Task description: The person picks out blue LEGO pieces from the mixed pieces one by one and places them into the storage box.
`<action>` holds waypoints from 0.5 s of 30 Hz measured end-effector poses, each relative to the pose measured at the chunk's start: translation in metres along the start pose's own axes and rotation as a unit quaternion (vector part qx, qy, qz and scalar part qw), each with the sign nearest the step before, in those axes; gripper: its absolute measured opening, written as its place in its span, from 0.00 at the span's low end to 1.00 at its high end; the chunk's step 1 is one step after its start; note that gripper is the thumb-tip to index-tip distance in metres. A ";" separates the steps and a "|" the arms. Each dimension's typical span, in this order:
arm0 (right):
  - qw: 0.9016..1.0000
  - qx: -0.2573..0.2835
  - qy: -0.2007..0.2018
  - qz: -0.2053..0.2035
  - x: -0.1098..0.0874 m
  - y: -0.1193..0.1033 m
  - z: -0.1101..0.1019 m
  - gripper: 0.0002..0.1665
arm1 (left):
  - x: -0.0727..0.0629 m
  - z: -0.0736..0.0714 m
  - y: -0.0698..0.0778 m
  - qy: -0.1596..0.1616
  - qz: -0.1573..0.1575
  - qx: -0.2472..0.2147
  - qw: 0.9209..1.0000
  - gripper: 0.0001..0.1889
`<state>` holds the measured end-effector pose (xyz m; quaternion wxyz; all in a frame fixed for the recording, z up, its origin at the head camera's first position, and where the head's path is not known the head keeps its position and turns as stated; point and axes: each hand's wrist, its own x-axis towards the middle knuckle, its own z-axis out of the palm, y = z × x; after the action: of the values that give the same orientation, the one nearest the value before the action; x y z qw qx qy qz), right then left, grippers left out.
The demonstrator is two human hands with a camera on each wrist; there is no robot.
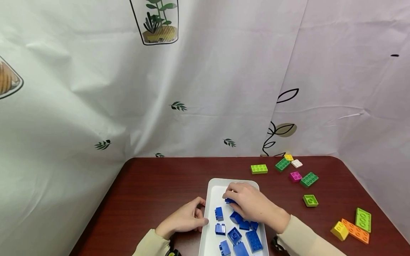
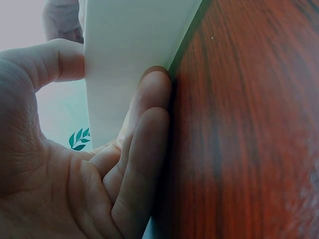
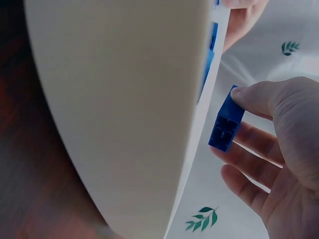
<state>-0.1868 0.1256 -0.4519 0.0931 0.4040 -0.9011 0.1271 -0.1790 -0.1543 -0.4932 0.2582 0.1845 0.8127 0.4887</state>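
Note:
A white tray (image 1: 209, 199) holds several blue toy bricks, among them a large one (image 1: 254, 241) near its right side and a small one (image 1: 219, 213) by its left side. My right hand (image 1: 251, 202) is over the tray's far half. In the right wrist view, its thumb and fingers pinch a blue brick (image 3: 228, 122), hollow underside showing. At the tray's left side, my left hand (image 1: 185, 217) holds the edge. The left wrist view shows its thumb (image 2: 67, 60) at the rim and its fingers (image 2: 149, 124) against the outer wall, low by the tabletop.
On the brown table (image 1: 160, 185), loose bricks lie right of the tray: lime (image 1: 259, 169), dark green (image 1: 309, 180), magenta (image 1: 295, 176), white (image 1: 297, 163), orange (image 1: 355, 231) and yellow (image 1: 340, 230). A pale patterned cloth (image 1: 205, 78) hangs behind the table.

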 end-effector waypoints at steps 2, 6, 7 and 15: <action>1.000 0.002 -0.001 -0.004 0.002 -0.002 0.001 0.14 | 0.000 0.000 0.000 -0.001 0.001 -0.001 1.000 0.25; 1.000 0.009 -0.025 0.008 0.002 -0.006 0.000 0.24 | 0.000 -0.001 -0.001 -0.005 0.003 0.003 1.000 0.25; 0.999 0.013 -0.037 0.014 0.002 -0.007 0.000 0.29 | 0.000 -0.001 -0.001 -0.006 0.003 0.005 1.000 0.25; 0.993 0.040 -0.104 0.047 -0.008 -0.012 -0.002 0.54 | 0.000 -0.001 -0.001 -0.006 0.007 0.014 1.000 0.24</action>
<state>-0.1720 0.1240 -0.4505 -0.0239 0.3754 -0.9181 0.1249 -0.1799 -0.1556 -0.4934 0.2569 0.1966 0.8169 0.4776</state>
